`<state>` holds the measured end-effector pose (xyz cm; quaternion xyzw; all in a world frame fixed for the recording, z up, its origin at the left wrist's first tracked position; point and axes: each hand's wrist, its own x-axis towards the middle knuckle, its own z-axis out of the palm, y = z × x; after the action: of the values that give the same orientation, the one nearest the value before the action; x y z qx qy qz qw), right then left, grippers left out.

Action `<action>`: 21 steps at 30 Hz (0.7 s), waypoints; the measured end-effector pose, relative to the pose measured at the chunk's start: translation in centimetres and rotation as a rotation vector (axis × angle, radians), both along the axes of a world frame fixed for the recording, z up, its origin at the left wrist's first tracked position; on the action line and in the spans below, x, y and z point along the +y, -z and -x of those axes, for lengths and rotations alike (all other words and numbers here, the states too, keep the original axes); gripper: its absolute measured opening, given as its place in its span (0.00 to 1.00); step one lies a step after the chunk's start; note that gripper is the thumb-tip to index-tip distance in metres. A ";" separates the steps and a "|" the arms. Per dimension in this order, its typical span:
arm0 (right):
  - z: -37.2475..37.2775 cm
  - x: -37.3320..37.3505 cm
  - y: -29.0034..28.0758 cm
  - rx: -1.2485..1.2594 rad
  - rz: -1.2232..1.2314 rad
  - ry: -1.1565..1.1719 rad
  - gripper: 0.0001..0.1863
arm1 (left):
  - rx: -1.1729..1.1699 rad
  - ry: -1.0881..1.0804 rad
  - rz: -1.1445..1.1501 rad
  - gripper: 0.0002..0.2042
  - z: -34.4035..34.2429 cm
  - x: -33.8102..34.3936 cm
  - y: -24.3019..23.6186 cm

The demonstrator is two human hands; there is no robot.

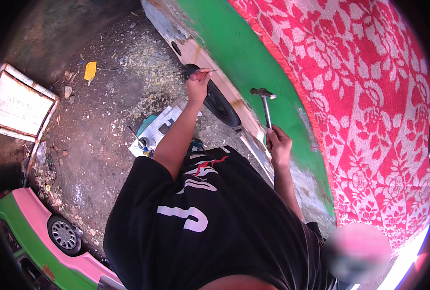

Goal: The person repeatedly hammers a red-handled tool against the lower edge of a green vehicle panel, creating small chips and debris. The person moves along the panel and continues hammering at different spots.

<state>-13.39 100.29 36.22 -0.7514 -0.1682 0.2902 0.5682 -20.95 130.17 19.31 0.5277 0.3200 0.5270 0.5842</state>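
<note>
My left hand [198, 88] is closed in a pinch on a thin, pointed metal piece [214, 71]. Its tip reaches the pale pink lower strip [224, 83] of a green vehicle body; whether it is a nail or a punch I cannot tell. In my right hand [279, 144], closed round the lower handle, is a hammer [266, 108]. The hammer's head is up in front of the green body panel [246, 58], to the right of my left hand. A black tyre [219, 104] shows below the strip, beside my left wrist.
A red-and-white floral blanket [355, 111] hangs over the vehicle on the right. Papers [164, 118] and small items lie on the littered ground left of my left forearm. A rusty framed sign [21, 101] stands far left; a green-and-pink car [46, 232] is at lower left.
</note>
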 end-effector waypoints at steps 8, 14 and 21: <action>-0.1 2.9 -0.3 -0.049 0.016 -0.046 0.13 | 0.029 0.122 -0.022 0.06 -0.1 1.0 0.2; -0.7 3.7 0.0 -0.096 0.079 -0.076 0.12 | -0.022 0.211 -0.054 0.05 0.7 1.0 -0.2; -0.3 4.9 0.2 -0.062 0.109 -0.104 0.14 | 0.000 0.253 -0.019 0.06 1.0 1.9 0.1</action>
<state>-13.11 105.17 36.02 -0.7803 -0.2084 0.3045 0.5050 -21.90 132.06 19.17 0.5695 0.2460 0.4522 0.6408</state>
